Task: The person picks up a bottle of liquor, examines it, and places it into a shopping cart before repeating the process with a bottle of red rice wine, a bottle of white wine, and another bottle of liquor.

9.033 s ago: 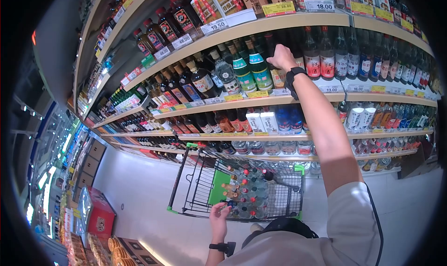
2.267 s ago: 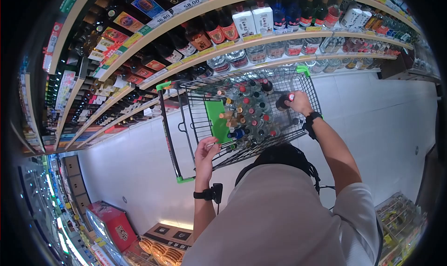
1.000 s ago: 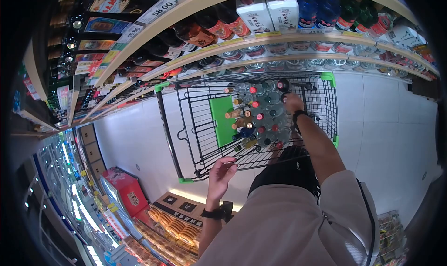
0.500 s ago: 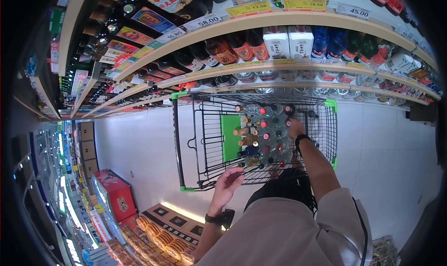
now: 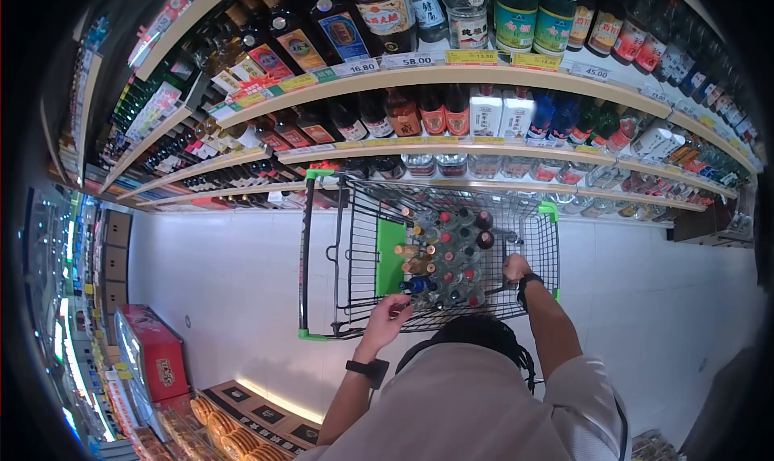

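The right hand is held over the end of the cart away from the handle, with its fingers curled in and the gap between them narrow; whether a thing is held in it cannot be told. Just to the left of it, many clear glass bottles are packed close together, standing up in the cart, and their tops are small, round and mostly red. Two dark bottles with shiny round tops are seen at the side of the bunch nearest the shelves. The left hand is held by the near side of the cart, close to the bottles, with its fingers bent; what is in it, if anything, cannot be made out. By that hand, a shiny blue bottle is seen, leaning. The bottles are held in by a black wire cart with thin, hard bars and green plastic corners. A flat, smooth green panel is set on the handle side. Wire mesh is seen between the bottles and the far end, so side room is given to the right hand. Past the cart, curved tan shelves are filled with glass bottles and white boxes. Smooth, pale floor tiles are spread out on both sides.
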`<state>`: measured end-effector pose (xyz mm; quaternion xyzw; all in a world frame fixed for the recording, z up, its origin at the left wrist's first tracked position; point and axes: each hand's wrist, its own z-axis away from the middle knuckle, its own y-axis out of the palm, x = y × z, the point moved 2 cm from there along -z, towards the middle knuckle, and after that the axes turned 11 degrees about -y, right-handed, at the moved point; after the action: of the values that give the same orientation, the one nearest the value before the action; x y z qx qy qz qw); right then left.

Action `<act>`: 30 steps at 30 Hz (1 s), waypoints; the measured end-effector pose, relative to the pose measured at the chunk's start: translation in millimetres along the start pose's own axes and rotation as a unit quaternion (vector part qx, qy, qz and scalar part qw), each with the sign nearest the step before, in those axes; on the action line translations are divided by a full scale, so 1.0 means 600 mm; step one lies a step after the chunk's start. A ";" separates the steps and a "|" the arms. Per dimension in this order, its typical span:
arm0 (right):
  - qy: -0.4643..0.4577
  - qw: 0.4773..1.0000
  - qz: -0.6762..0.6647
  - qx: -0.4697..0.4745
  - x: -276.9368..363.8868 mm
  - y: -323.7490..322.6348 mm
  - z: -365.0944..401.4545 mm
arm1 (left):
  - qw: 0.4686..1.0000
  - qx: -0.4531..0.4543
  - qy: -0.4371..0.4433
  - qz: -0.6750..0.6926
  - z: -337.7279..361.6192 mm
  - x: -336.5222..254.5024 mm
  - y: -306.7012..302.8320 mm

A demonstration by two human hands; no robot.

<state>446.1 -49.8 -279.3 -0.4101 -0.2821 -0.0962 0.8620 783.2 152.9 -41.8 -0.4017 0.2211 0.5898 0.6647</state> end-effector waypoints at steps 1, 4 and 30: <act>0.013 1.000 -0.011 -0.026 -0.024 0.007 0.025 | 0.995 -0.012 0.017 -0.101 -0.001 0.020 -0.003; 0.062 0.998 0.002 -0.007 -0.054 0.021 0.084 | 0.948 -0.026 0.025 -0.318 -0.004 0.082 -0.022; 0.076 0.988 -0.032 -0.127 -0.082 0.124 0.291 | 0.873 -0.055 -0.008 -0.484 -0.041 0.337 -0.081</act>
<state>364.2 127.7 -267.5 -0.4982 -0.2142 -0.1900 0.8184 876.1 256.9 -198.0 -0.4897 -0.0392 0.2088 0.8456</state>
